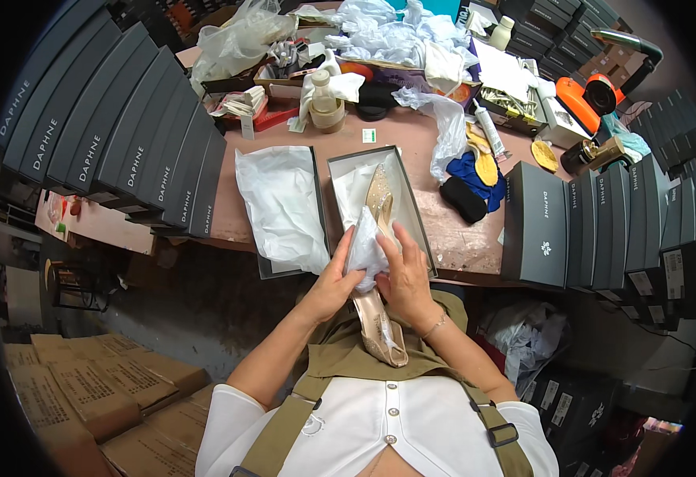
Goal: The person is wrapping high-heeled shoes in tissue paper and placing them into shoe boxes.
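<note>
My left hand [334, 285] grips one side of a crumpled wad of white tissue paper [366, 253], the thumb lying across it. Against its other side my right hand [406, 282] bends its fingers onto the paper. Below the wad, a beige-gold glittery dress shoe [382, 334] slants over my lap, its pale insole facing up; its upper end is hidden by paper and hands. A matching shoe [378, 193] with a narrow end lies beyond my fingers in an open grey shoebox [419, 238] lined with white paper.
Left of the shoebox, a grey lid [321, 203] holds a sheet of white paper [280, 207]. Stacked shoeboxes [109, 127] flank the pink table [471, 250] on both sides. A black sponge [463, 200] and blue cloth [483, 181] lie to the right; a bottle [324, 95] stands behind.
</note>
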The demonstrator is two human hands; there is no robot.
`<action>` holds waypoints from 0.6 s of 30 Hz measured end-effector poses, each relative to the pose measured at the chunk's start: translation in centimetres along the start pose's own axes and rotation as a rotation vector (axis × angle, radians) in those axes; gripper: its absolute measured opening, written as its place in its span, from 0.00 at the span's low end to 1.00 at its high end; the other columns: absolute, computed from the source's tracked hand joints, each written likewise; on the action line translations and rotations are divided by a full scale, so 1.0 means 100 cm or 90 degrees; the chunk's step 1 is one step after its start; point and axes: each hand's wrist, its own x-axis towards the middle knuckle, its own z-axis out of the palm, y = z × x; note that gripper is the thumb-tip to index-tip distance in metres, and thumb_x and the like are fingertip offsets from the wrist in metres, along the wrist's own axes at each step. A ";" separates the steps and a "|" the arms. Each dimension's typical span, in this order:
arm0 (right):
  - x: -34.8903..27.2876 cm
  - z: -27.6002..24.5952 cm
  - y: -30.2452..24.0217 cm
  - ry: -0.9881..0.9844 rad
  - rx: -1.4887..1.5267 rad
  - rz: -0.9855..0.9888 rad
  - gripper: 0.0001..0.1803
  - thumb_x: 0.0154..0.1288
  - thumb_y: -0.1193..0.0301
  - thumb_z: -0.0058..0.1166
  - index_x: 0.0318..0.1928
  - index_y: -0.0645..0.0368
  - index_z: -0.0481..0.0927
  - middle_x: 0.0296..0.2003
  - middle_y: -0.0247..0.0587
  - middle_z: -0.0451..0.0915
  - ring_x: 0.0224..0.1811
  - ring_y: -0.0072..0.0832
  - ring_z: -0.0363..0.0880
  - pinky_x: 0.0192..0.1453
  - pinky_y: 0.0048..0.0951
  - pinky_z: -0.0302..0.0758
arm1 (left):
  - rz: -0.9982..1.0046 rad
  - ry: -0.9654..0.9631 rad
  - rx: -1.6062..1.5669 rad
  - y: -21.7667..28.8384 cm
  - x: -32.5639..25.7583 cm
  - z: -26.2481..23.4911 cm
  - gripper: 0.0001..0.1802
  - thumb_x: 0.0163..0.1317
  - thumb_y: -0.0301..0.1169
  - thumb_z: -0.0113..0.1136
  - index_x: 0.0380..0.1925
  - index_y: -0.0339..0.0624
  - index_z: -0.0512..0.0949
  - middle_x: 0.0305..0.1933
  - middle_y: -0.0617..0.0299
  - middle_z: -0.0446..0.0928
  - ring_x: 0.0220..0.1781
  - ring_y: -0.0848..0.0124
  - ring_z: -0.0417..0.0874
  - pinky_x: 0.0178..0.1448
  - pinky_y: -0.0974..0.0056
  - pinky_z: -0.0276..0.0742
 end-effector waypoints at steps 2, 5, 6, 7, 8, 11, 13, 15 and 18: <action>0.002 0.027 0.014 0.012 0.119 0.032 0.36 0.45 0.81 0.58 0.59 0.55 0.66 0.48 0.51 0.73 0.49 0.48 0.75 0.49 0.44 0.72 | -0.008 -0.016 0.017 0.002 0.000 0.004 0.42 0.63 0.19 0.48 0.73 0.40 0.39 0.74 0.52 0.48 0.72 0.67 0.55 0.72 0.66 0.54; 0.004 0.037 0.018 0.012 0.192 0.054 0.35 0.46 0.85 0.53 0.59 0.57 0.65 0.46 0.54 0.73 0.42 0.55 0.76 0.43 0.46 0.76 | 0.006 -0.017 0.067 0.001 -0.001 0.004 0.43 0.65 0.23 0.51 0.73 0.36 0.37 0.73 0.49 0.50 0.72 0.65 0.56 0.72 0.63 0.55; 0.003 0.036 0.016 0.000 0.204 0.069 0.35 0.46 0.85 0.52 0.59 0.58 0.65 0.46 0.55 0.73 0.44 0.55 0.76 0.45 0.45 0.75 | 0.013 -0.015 0.079 0.001 -0.002 0.005 0.43 0.64 0.23 0.52 0.72 0.35 0.37 0.72 0.48 0.51 0.71 0.64 0.57 0.71 0.62 0.56; 0.004 0.033 0.016 -0.011 0.217 0.084 0.34 0.46 0.86 0.50 0.59 0.59 0.65 0.45 0.56 0.74 0.47 0.56 0.75 0.48 0.45 0.74 | 0.020 -0.013 0.091 0.000 -0.003 0.007 0.44 0.63 0.23 0.53 0.72 0.34 0.38 0.71 0.47 0.52 0.71 0.62 0.58 0.71 0.62 0.57; 0.006 0.026 0.014 -0.043 0.224 0.096 0.34 0.47 0.87 0.48 0.60 0.61 0.64 0.48 0.57 0.72 0.49 0.55 0.74 0.53 0.43 0.73 | 0.138 0.072 0.471 -0.004 -0.006 0.010 0.47 0.58 0.24 0.58 0.71 0.32 0.39 0.67 0.43 0.57 0.67 0.56 0.65 0.68 0.59 0.61; 0.001 0.009 0.011 -0.016 0.275 0.002 0.35 0.48 0.88 0.46 0.62 0.64 0.63 0.51 0.60 0.70 0.53 0.54 0.71 0.59 0.42 0.70 | 0.192 0.239 0.416 -0.014 -0.011 0.024 0.37 0.54 0.21 0.52 0.67 0.30 0.55 0.60 0.41 0.66 0.61 0.49 0.71 0.66 0.57 0.65; -0.008 0.004 0.009 -0.022 0.279 0.016 0.36 0.49 0.88 0.44 0.64 0.66 0.61 0.55 0.61 0.66 0.57 0.54 0.68 0.64 0.42 0.66 | 0.208 0.268 0.330 -0.031 0.001 0.027 0.36 0.54 0.19 0.49 0.67 0.32 0.57 0.60 0.42 0.67 0.62 0.51 0.71 0.66 0.58 0.65; -0.008 0.006 0.016 -0.001 0.266 0.032 0.36 0.51 0.87 0.44 0.65 0.65 0.60 0.57 0.60 0.65 0.59 0.55 0.66 0.64 0.42 0.65 | 0.241 0.274 0.281 -0.043 0.012 0.029 0.35 0.54 0.18 0.47 0.66 0.33 0.59 0.61 0.42 0.68 0.63 0.53 0.71 0.66 0.59 0.65; -0.016 0.005 0.018 0.026 0.261 0.041 0.36 0.50 0.88 0.44 0.65 0.66 0.61 0.57 0.59 0.65 0.59 0.54 0.66 0.65 0.42 0.65 | 0.256 0.242 0.254 -0.039 0.008 0.036 0.35 0.54 0.17 0.47 0.66 0.34 0.60 0.62 0.43 0.68 0.65 0.56 0.70 0.68 0.60 0.64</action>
